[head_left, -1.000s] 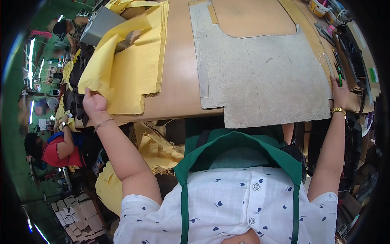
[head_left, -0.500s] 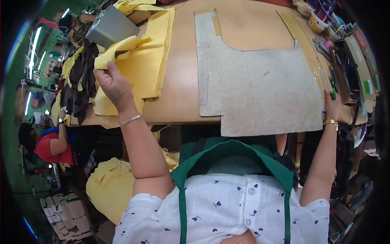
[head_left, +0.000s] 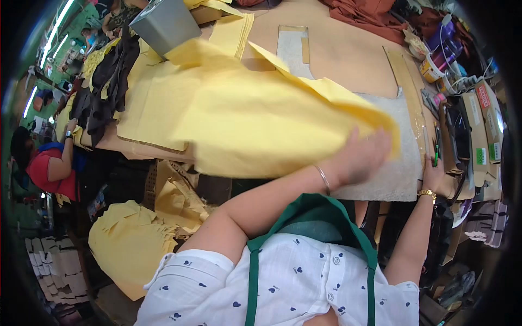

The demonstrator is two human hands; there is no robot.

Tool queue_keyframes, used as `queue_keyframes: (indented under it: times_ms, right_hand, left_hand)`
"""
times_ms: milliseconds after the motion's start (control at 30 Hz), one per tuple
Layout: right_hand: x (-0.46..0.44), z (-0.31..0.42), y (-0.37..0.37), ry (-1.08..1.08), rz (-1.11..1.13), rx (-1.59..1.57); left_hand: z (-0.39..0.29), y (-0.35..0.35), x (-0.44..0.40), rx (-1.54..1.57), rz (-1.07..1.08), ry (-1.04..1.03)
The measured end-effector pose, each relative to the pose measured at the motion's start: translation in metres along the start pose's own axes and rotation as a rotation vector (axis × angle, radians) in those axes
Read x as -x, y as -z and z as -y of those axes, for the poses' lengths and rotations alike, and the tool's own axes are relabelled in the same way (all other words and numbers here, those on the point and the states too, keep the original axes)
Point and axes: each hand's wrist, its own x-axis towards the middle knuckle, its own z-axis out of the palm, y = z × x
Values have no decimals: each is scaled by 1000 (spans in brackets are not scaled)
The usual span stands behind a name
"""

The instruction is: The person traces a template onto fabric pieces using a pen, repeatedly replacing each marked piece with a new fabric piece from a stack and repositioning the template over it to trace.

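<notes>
My left hand (head_left: 365, 157), smeared by motion, grips the edge of a large yellow fabric sheet (head_left: 244, 119). The sheet stretches in the air from the yellow fabric stack (head_left: 149, 111) over a grey cardboard pattern (head_left: 389, 182) and hides much of it. Along the right side of the table rests my right hand (head_left: 434, 175), its fingers closed around green-handled scissors (head_left: 436, 155) whose dark blades point away from me.
A grey metal block (head_left: 166, 24) sits on the fabric at the left, near dark cloth pieces (head_left: 106, 89). Boxes (head_left: 476, 122) and a tub (head_left: 432, 68) line the right side. Reddish-brown cloth (head_left: 370, 16) lies at the back. A person in red (head_left: 51, 171) works at far left.
My left hand has swept rightward from the stack, pulling the yellow sheet over the grey pattern. My right hand stays beside the table's right edge. The view has tilted and shifted.
</notes>
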Motion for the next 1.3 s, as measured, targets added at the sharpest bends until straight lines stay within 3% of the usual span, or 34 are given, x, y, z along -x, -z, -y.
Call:
queue_keyframes:
  times_ms: [100,200,267,367,500,567,733,800,900,1000,1133,1300]
  right_hand:
    - [-1,8,3,25,-38,19]
    - [-1,-4,1,46,-60,28]
    - [-1,-11,-1,85,-148,96]
    - [4,-15,-3,86,-160,4]
    - [17,8,3,118,-74,-108]
    - [28,42,10,200,75,-172]
    - [36,94,20,312,353,19]
    - [36,96,18,267,413,-42]
    - [38,102,6,258,449,-89]
    - [39,107,-13,244,380,-63]
    - [41,106,-29,304,296,33]
    - [51,97,-22,381,181,13]
  left_hand:
    - [-11,-25,27,237,355,-248]
    - [7,-1,48,406,291,-157]
    - [35,24,72,366,-21,18]
    - [64,88,120,168,-291,394]
    - [71,122,197,402,-654,1023]
    - [63,121,214,443,-769,1153]
    - [55,111,220,963,-626,1385]
    - [48,102,210,1124,-531,1448]
    - [60,95,216,1568,-390,1356]
    - [51,83,199,1406,-379,1468]
    - [43,72,183,1432,-489,1281]
    - [38,85,185,1192,-371,1157]
